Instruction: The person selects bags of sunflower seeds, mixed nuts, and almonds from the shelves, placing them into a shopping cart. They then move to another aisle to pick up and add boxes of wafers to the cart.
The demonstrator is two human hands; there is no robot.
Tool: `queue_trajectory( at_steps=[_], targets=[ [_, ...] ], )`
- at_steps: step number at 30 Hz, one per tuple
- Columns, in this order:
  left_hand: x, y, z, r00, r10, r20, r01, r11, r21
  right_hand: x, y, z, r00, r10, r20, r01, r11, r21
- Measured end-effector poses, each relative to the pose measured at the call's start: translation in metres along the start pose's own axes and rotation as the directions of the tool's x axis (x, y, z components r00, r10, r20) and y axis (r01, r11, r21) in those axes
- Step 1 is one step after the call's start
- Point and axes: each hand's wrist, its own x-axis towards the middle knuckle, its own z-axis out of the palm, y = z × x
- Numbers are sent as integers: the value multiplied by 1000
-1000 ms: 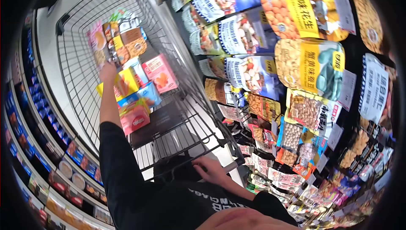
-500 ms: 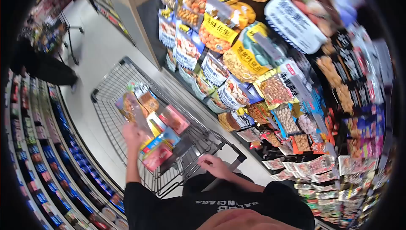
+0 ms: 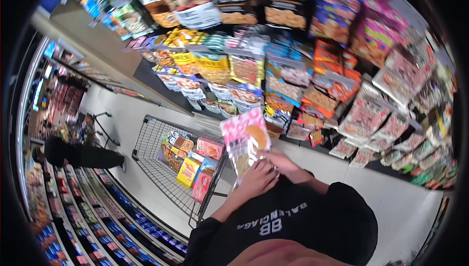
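A pink-and-clear snack bag [image 3: 245, 141] with a round golden-brown picture on its front is held up before my chest. My left hand [image 3: 260, 177] closes on the bag's lower edge. Close beside it, my right hand [image 3: 282, 162] grips the lower right corner, the thumb toward the front. To the left stands a wire shopping cart [image 3: 152, 164]. Inside it lie a yellow box [image 3: 188, 172], a pink box [image 3: 210, 147], a red-pink box [image 3: 202, 186] and several snack packs [image 3: 172, 148].
Shelves of bagged nuts and snacks [image 3: 212, 65] rise ahead and to the right. Flat white-and-pink packs [image 3: 364, 112] fill the right side. A person in dark clothes [image 3: 80, 153] stands at the left near another cart [image 3: 105, 129]. A low stocked shelf [image 3: 105, 222] curves along the left.
My view has turned to the right. My left hand has left the cart and my right hand has come up from near its handle; both now hold the snack bag.
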Motion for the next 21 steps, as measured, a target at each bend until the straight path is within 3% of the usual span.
queue_trajectory(
  at_steps=[1, 2, 3, 4, 6, 8, 10, 12, 16, 18, 19, 21],
  targets=[
    [3, 5, 12, 1000, -13, 7, 13, 997, -74, -8, 2, -19, 990, -139, -13, 139, 978, 153],
    [2, 6, 21, 997, -61, -48, 59, 997, -56, -11, 6, -39, 945, -323, -50, 326, 925, 195],
    [-2, 5, 30, 988, -114, -105, 110, 993, -42, -27, -13, -43, 903, -367, -225, 396, 913, 102],
    [-7, 2, 39, 972, -170, -163, 168, 985, -32, -37, -20, -62, 897, -337, -285, 385, 913, 132],
    [-15, -13, 53, 915, -358, -188, 381, 919, 105, -61, -38, -93, 799, -486, -355, 472, 872, -132],
    [-26, -25, 67, 841, -472, -265, 539, 774, 332, -79, -45, -115, 798, -496, -342, 520, 854, -24],
    [-37, -33, 75, 810, -537, -238, 586, 721, 370, -90, -47, -126, 746, -571, -342, 603, 797, -16],
    [-35, -30, 75, 753, -619, -221, 655, 678, 333, -95, -46, -134, 734, -581, -351, 612, 791, -30],
    [-40, -49, 74, 726, -676, -127, 688, 715, 126, -98, -33, -135, 740, -535, -407, 582, 813, -10],
    [-41, -45, 70, 795, -584, -167, 605, 783, 145, -89, -25, -139, 764, -504, -403, 543, 840, -21],
    [-40, -38, 70, 783, -596, -176, 620, 768, 160, -82, -19, -139, 728, -545, -416, 581, 813, -49],
    [-37, -26, 68, 742, -655, -143, 670, 732, 124, -80, -19, -129, 789, -467, -398, 513, 858, 9]
  ],
)
